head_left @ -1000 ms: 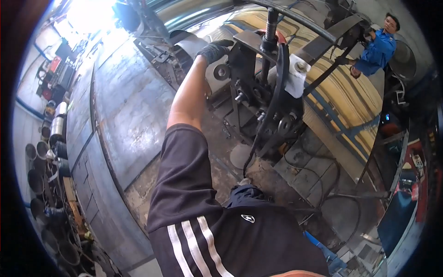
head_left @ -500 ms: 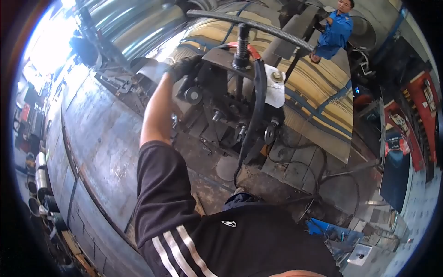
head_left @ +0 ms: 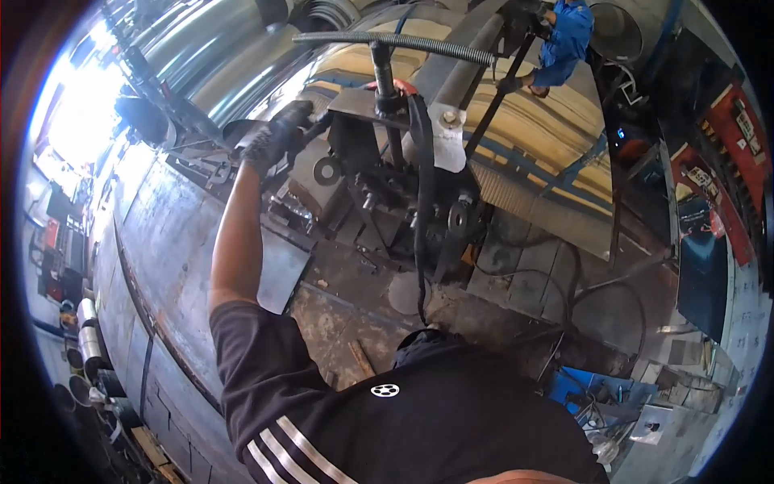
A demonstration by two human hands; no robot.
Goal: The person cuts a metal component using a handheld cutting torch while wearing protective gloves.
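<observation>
Machine (head_left: pixel 363 149) of dark metal, out in front of the person, has its near-left side right by the gloved left hand (head_left: pixel 276 141). From here I can't tell whether that hand is closed on anything, and the right hand is out of sight. A ribbed bar (head_left: pixel 435 47) sits across the upright screw (head_left: pixel 382 73); beyond, a co-worker in blue (head_left: pixel 564 44) holds a dark pole (head_left: pixel 488 123).

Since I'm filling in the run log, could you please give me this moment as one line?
left hand: gloved, beside dark machine, grip unclear | right hand: not in view | co-worker: gloved hand on dark bar
</observation>
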